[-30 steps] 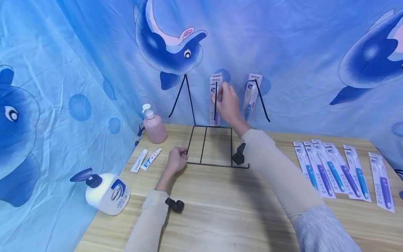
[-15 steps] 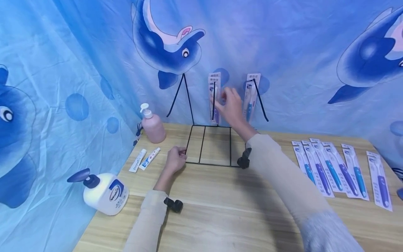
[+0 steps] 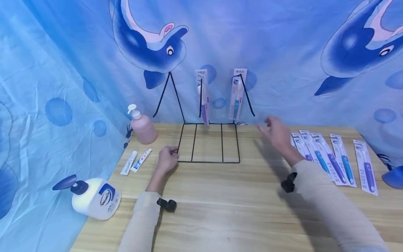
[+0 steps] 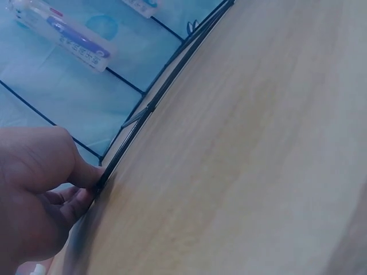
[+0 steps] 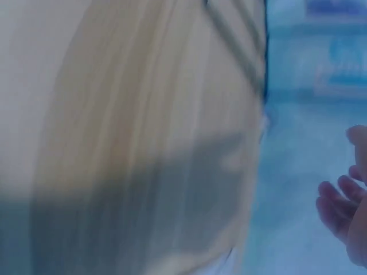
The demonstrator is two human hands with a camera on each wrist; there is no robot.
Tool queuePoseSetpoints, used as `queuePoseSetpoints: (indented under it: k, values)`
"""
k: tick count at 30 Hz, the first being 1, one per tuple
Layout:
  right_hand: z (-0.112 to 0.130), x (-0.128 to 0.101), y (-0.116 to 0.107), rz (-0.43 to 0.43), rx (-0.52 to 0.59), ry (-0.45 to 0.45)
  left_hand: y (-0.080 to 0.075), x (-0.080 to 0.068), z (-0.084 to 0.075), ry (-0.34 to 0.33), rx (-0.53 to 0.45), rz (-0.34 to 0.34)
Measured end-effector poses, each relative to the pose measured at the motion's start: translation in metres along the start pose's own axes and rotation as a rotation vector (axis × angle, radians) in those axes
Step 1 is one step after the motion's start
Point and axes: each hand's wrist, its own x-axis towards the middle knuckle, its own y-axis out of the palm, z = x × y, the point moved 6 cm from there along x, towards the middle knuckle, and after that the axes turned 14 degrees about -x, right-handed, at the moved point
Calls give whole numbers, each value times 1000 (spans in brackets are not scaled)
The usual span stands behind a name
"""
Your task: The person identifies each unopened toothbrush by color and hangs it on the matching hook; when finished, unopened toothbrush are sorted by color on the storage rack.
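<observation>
My left hand pinches the front left of the black wire rack's base; the left wrist view shows thumb and fingers meeting on the wire. My right hand is in the air to the right of the rack, holding nothing, its fingers loosely bent. On the rack's middle hook hang packaged toothbrushes, the front one purple and slightly turned. A packaged blue toothbrush hangs from the right hook, and the left hook bears none. More packaged toothbrushes lie on the table at the right, partly behind my right forearm.
Left of the rack stand a pink pump bottle and a white pump bottle. Two small tubes lie between them. A blue dolphin-print curtain backs the wooden table. A blue object shows at the right edge.
My right hand has let go of the toothbrush pack at the middle hook and moved right and down, away from the rack. My left hand keeps its grip on the base. The head view has shifted right.
</observation>
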Motion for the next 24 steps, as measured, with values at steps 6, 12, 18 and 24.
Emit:
queuePoseSetpoints:
  k: [6, 12, 18, 24]
  values:
    - [-92, -21, 5, 157, -161, 198, -1, 0, 2, 3, -27, -17]
    - [-128, -42, 14, 321, -177, 331, 3, 0, 3, -20, -73, -9]
    - [-119, -42, 19, 348, -182, 294, 3, -2, 5, -28, -77, -22]
    - [-110, -37, 16, 274, -198, 280, -1, -1, 5, -8, -58, -25]
